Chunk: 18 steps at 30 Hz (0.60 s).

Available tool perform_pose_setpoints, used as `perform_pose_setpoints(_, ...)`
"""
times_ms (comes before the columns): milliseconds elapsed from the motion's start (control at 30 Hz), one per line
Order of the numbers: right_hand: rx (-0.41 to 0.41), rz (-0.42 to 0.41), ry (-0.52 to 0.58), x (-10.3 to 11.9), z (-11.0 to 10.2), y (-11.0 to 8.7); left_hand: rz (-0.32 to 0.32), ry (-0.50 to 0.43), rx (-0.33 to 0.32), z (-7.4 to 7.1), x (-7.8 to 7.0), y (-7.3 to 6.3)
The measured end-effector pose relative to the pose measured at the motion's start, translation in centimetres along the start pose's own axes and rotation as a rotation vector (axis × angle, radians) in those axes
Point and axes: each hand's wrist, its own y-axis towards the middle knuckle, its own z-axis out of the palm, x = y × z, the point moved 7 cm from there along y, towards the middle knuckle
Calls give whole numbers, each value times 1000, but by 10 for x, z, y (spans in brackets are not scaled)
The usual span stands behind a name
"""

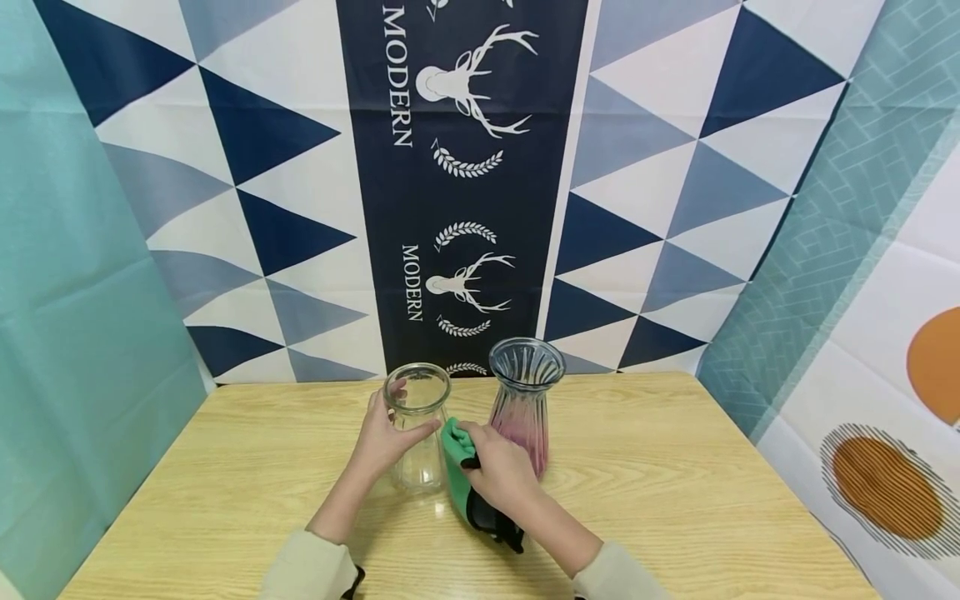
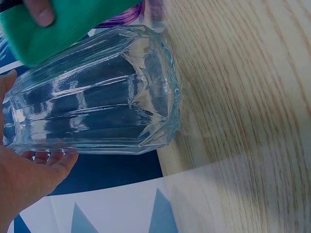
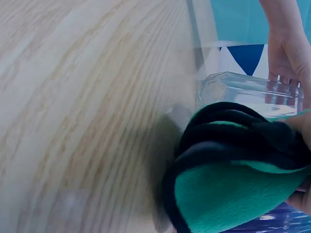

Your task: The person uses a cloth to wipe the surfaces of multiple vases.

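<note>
A clear glass vase [image 1: 420,454] with faceted sides stands upright on the table. My left hand [image 1: 384,437] grips it just under the rim, thumb in front and fingers round the far side; the left wrist view shows the fingers [image 2: 56,158] against the glass. A folded green cloth with black edging [image 1: 455,475] is bunched in my right hand [image 1: 501,467]. In the right wrist view the cloth [image 3: 228,194] hangs beside the clear vase, its lower folds close over the table. Part of the cloth is hidden by the right hand.
Right behind my right hand stands a second ribbed glass vase [image 1: 527,367], blue at the top and pink to purple lower down. The light wood table [image 1: 645,492] ends at a patterned cloth backdrop [image 1: 300,250]. Teal hangings [image 1: 90,333] flank the left side.
</note>
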Motion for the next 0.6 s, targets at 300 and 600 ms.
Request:
perform_pose_setpoints(300, -54, -12, 9, 4, -6, 2, 31, 15, 6, -2, -1, 1)
perform_pose_setpoints(600, 105, -25, -16, 1, 10, -3, 24, 8, 21, -4, -1, 0)
